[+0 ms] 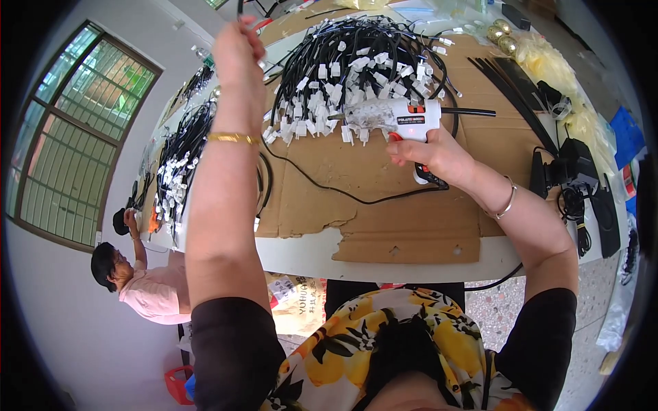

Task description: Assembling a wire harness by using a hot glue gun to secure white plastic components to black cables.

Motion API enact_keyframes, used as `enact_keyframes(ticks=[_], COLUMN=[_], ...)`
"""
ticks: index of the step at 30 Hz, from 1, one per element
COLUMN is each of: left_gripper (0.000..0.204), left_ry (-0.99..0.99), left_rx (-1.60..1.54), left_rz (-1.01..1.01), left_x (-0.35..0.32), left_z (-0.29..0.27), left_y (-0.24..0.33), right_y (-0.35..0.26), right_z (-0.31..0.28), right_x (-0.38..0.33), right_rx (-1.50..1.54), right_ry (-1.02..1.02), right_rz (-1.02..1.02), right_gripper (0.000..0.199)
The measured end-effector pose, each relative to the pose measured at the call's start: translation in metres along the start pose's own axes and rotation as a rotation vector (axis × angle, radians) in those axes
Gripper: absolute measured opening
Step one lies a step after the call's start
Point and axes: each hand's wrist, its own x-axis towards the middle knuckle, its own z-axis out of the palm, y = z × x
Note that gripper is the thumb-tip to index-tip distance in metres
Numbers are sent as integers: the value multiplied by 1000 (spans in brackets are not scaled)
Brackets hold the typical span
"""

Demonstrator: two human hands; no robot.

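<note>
My right hand (442,156) is closed around the handle of a white hot glue gun (419,122), with a finger at its red trigger. The gun's tip points left, and its front half is coated in whitish clumps. A black glue stick (471,111) pokes out of its back. My left hand (238,48) is raised at the far left with curled fingers. A thin black strip (240,7) rises from it, partly cut off by the picture's edge. Behind the gun lies a big heap of black cables (356,51) with white connectors.
Brown cardboard (411,226) with a torn front edge covers the white table (301,253). A second cable bundle (179,175) lies left, near a person in pink (154,291). Black adapters (576,164), long black strips (510,103) and yellowish plastic (558,72) sit right.
</note>
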Motion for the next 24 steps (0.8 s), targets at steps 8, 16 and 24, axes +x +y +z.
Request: enact_keyframes(ticks=[8, 16, 24], left_gripper=[27, 27, 30], left_ry=[-193, -277, -311], left_rx=[88, -216, -169], left_rz=[-499, -530, -374], left_x=[-127, -155, -163], left_z=[-30, -46, -44], left_y=[-78, -91, -93], right_y=[-7, -8, -11], right_z=[2, 4, 1], right_x=[0, 1, 3], right_rx=[-5, -25, -62], right_ry=[57, 124, 74], right_rz=[-33, 51, 52], right_gripper=[19, 19, 19])
